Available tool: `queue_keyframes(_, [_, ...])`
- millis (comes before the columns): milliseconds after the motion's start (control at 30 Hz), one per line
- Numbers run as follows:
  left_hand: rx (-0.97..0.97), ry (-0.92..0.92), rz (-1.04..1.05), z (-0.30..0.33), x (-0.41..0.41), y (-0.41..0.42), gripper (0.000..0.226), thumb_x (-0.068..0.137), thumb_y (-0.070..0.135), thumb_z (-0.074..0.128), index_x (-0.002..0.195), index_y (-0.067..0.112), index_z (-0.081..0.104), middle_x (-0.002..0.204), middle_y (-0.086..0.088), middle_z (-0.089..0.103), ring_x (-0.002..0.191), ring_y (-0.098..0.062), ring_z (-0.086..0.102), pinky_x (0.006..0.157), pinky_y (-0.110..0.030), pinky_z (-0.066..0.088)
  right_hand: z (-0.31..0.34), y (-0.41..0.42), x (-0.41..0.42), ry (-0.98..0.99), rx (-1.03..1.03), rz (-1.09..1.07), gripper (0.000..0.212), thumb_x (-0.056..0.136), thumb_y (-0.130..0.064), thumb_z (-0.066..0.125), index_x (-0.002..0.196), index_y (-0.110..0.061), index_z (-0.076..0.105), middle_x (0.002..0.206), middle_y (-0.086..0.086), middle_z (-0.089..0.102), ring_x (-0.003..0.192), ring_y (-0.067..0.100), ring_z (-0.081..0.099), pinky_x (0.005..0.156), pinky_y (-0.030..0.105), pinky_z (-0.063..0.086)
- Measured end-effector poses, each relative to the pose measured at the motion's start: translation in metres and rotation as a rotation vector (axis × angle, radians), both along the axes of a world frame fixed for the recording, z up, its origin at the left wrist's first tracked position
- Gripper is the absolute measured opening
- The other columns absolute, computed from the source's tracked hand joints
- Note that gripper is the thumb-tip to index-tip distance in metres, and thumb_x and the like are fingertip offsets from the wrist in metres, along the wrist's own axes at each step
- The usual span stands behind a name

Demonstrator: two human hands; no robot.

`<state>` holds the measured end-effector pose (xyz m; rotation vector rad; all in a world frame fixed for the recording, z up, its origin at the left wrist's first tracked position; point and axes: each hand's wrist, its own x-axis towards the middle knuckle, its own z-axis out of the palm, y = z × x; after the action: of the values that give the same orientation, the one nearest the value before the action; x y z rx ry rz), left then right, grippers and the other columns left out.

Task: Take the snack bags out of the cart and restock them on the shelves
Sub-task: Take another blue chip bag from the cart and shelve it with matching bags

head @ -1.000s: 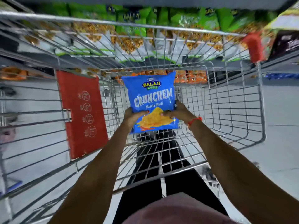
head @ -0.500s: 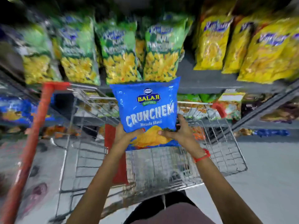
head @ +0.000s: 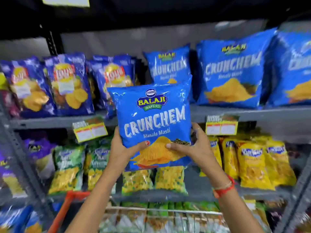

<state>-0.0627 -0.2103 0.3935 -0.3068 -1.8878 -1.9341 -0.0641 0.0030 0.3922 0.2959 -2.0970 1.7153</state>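
I hold a blue Crunchem snack bag upright in front of the shelves, at the level of the upper shelf edge. My left hand grips its lower left side. My right hand grips its lower right side, thumb on the front. Matching blue Crunchem bags stand on the grey shelf just behind and to the right. The cart's wire rim and red handle show at the bottom; its inside is out of view.
Dark blue Lay's bags fill the shelf's left part. Green bags and yellow bags stand on the shelf below. Price tags hang from the shelf edge. A grey upright post stands at left.
Both hands have lifted the blue bag out of the cart and up to the shelf with the matching bags. My view has tilted up from the cart to the shelves.
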Motion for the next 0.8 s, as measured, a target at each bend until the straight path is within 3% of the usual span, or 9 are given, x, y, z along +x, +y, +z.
queue_keyframes(133, [-0.018, 0.101, 0.032, 0.052, -0.026, 0.015, 0.079, 0.049, 0.012, 0.087, 0.116, 0.017, 0.044, 0.112, -0.002, 0.065, 0.095, -0.012, 0.067, 0.083, -0.031, 0.058, 0.055, 0.007, -0.018, 0.111, 0.005, -0.082, 0.062, 0.037, -0.051, 0.085, 0.089, -0.041, 0.052, 0.091, -0.011, 0.065, 0.085, 0.005, 0.061, 0.078, 0.045, 0.055])
queue_keyframes(233, [-0.03, 0.156, 0.028, 0.092, -0.054, 0.027, 0.074, 0.057, 0.002, 0.084, 0.117, 0.013, 0.042, 0.118, -0.01, 0.063, 0.101, -0.021, 0.066, 0.085, -0.04, 0.055, 0.089, 0.015, -0.035, 0.18, -0.006, -0.152, 0.056, 0.052, -0.031, 0.09, 0.091, -0.032, 0.05, 0.076, -0.024, 0.052, 0.07, -0.012, 0.054, 0.061, 0.023, 0.044])
queue_keyframes(300, [-0.048, 0.19, 0.031, 0.114, -0.074, 0.036, 0.077, 0.058, 0.001, 0.083, 0.121, 0.009, 0.041, 0.121, -0.011, 0.06, 0.103, -0.022, 0.064, 0.082, -0.034, 0.056, 0.105, 0.02, -0.047, 0.198, -0.017, -0.215, 0.058, 0.054, -0.032, 0.089, 0.094, -0.03, 0.048, 0.073, -0.025, 0.046, 0.066, -0.008, 0.048, 0.057, 0.021, 0.038])
queue_keyframes(367, [-0.072, 0.21, 0.038, 0.13, -0.091, 0.046, 0.073, 0.062, -0.004, 0.079, 0.123, 0.005, 0.041, 0.113, -0.006, 0.059, 0.094, -0.011, 0.061, 0.072, -0.016, 0.055, 0.117, 0.024, -0.061, 0.207, -0.023, -0.246, 0.06, 0.055, -0.033, 0.088, 0.096, -0.03, 0.046, 0.073, -0.026, 0.043, 0.065, -0.005, 0.045, 0.06, 0.025, 0.036])
queue_keyframes(433, [-0.105, 0.205, 0.051, 0.139, -0.105, 0.055, 0.069, 0.063, -0.001, 0.08, 0.12, 0.009, 0.043, 0.107, 0.001, 0.059, 0.092, -0.008, 0.06, 0.073, -0.015, 0.054, 0.124, 0.026, -0.073, 0.198, -0.029, -0.266, 0.058, 0.056, -0.031, 0.088, 0.095, -0.031, 0.045, 0.077, -0.028, 0.045, 0.072, 0.0, 0.051, 0.07, 0.026, 0.039])
queue_keyframes(533, [-0.148, 0.149, 0.09, 0.138, -0.128, 0.062, 0.074, 0.062, 0.004, 0.082, 0.125, 0.007, 0.043, 0.116, -0.007, 0.06, 0.107, -0.023, 0.058, 0.09, -0.038, 0.051, 0.121, 0.027, -0.092, 0.163, -0.011, -0.3, 0.057, 0.055, -0.034, 0.087, 0.094, -0.032, 0.045, 0.089, -0.014, 0.06, 0.092, 0.018, 0.059, 0.077, 0.032, 0.046])
queue_keyframes(600, [-0.163, 0.107, 0.108, 0.131, -0.136, 0.066, 0.077, 0.064, 0.004, 0.081, 0.129, 0.006, 0.041, 0.125, -0.013, 0.058, 0.114, -0.027, 0.057, 0.09, -0.037, 0.049, 0.112, 0.028, -0.102, 0.115, 0.009, -0.31, 0.06, 0.056, -0.039, 0.086, 0.102, -0.031, 0.049, 0.106, -0.003, 0.064, 0.104, 0.023, 0.061, 0.085, 0.037, 0.047])
queue_keyframes(700, [-0.173, 0.065, 0.154, 0.119, -0.14, 0.074, 0.08, 0.07, 0.009, 0.077, 0.137, 0.005, 0.034, 0.134, -0.012, 0.051, 0.125, -0.025, 0.048, 0.093, -0.03, 0.042, 0.104, 0.03, -0.111, 0.063, -0.017, -0.281, 0.085, 0.062, -0.04, 0.084, 0.133, -0.018, 0.043, 0.13, 0.004, 0.057, 0.121, 0.023, 0.054, 0.093, 0.035, 0.044])
queue_keyframes(800, [-0.179, 0.099, 0.217, 0.117, -0.14, 0.077, 0.086, 0.072, 0.014, 0.077, 0.142, 0.006, 0.027, 0.143, -0.008, 0.042, 0.132, -0.021, 0.04, 0.103, -0.031, 0.038, 0.104, 0.03, -0.11, 0.086, 0.025, -0.302, 0.092, 0.062, -0.047, 0.081, 0.136, -0.016, 0.037, 0.132, 0.007, 0.056, 0.122, 0.025, 0.052, 0.095, 0.039, 0.046])
